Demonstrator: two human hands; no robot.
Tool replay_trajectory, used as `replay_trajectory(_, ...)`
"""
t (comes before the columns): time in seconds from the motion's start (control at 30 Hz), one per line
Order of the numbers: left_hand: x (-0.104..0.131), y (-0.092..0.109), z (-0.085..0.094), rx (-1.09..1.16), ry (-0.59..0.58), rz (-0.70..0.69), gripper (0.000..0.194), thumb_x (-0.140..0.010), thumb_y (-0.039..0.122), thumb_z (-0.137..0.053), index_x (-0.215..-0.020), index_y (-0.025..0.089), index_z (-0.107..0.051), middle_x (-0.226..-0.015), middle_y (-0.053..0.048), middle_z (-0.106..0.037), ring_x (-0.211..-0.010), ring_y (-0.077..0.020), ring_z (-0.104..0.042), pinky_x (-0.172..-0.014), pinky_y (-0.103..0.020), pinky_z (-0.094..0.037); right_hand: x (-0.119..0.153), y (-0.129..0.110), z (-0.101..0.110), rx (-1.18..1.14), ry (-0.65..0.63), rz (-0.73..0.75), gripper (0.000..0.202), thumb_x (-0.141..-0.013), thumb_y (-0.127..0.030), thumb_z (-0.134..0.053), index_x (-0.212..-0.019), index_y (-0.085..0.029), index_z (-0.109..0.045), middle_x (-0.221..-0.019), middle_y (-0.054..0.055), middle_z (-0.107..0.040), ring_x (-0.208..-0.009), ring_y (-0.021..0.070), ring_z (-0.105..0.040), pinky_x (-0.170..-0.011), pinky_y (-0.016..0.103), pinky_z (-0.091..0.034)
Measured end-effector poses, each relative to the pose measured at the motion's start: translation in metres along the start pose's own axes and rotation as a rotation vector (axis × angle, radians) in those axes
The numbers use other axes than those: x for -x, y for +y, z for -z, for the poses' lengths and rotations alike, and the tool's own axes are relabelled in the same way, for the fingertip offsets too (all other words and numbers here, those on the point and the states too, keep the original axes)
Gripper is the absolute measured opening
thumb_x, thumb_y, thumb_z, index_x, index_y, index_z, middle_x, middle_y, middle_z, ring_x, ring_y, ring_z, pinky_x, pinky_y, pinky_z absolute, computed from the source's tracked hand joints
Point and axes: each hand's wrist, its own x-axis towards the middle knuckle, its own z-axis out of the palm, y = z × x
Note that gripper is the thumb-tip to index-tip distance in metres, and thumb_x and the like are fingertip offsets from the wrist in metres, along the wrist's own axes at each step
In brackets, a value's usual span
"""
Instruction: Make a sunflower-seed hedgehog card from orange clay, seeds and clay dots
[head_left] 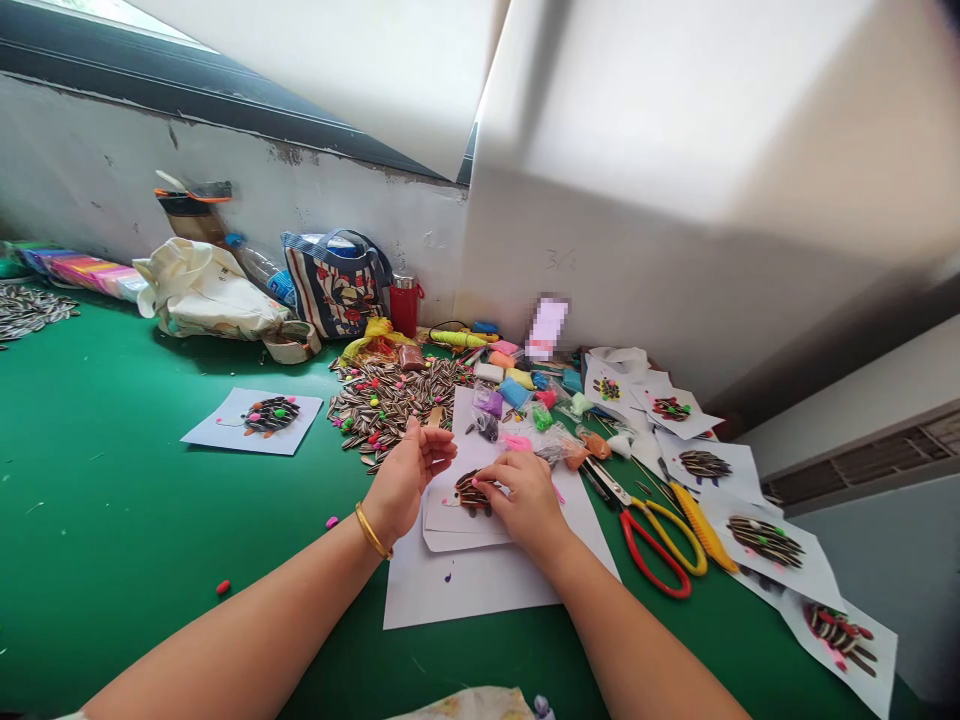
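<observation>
A hedgehog figure (466,498) made of striped sunflower seeds and dark clay lies on a small white card (450,538), which rests on a larger white sheet (495,592). My right hand (529,495) reaches over it from the right, thumb and forefinger closed at a small pink clay ball (476,481) against the hedgehog's back. Left of the card, my left hand (409,470) is raised on its edge, palm inward, fingers loosely bent with nothing visible in them. Beyond it spreads a pile of sunflower seeds (390,395) mixed with coloured bits.
Scissors (660,545) and a yellow cutter (701,525) lie to the right, near several finished hedgehog cards (776,545). Bagged clay lumps (517,392) sit behind the sheet. Another hedgehog card (255,420) lies left. Bags (337,285) and a red flask (405,305) line the wall.
</observation>
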Motion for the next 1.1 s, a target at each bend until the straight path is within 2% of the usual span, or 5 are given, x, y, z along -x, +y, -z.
replay_trajectory(0.8,0.003,0.001,-0.002,0.021,-0.008,0.007,0.055,-0.081,0.068,-0.049,-0.084,0.016,-0.067,-0.083,-0.007,-0.066,-0.084,-0.0189,-0.060,-0.083,-0.034,-0.046,-0.001,-0.002,-0.004,0.020,-0.012,0.021,0.008,-0.086,-0.028,-0.066,-0.087,-0.029,-0.074,-0.084,0.001,-0.066,-0.087,0.0194,-0.056,-0.083,0.034,-0.035)
replay_trajectory(0.93,0.003,0.002,-0.003,0.019,-0.001,0.014,0.055,-0.080,0.068,-0.050,-0.083,0.016,-0.067,-0.083,-0.007,-0.066,-0.083,-0.0184,-0.060,-0.084,-0.033,-0.046,-0.003,0.009,0.005,0.055,0.063,0.045,0.015,-0.090,-0.032,-0.059,-0.097,-0.026,-0.071,-0.091,0.004,-0.067,-0.093,0.0210,-0.056,-0.085,0.036,-0.035)
replay_trajectory(1.1,0.003,0.002,-0.002,0.004,-0.007,0.021,0.055,-0.080,0.068,-0.050,-0.083,0.016,-0.067,-0.084,-0.007,-0.066,-0.084,-0.0186,-0.060,-0.085,-0.034,-0.046,-0.009,0.037,0.013,0.304,0.219,-0.044,0.027,-0.089,-0.034,-0.059,-0.113,-0.024,-0.065,-0.109,0.009,-0.064,-0.104,0.0284,-0.048,-0.089,0.044,-0.031)
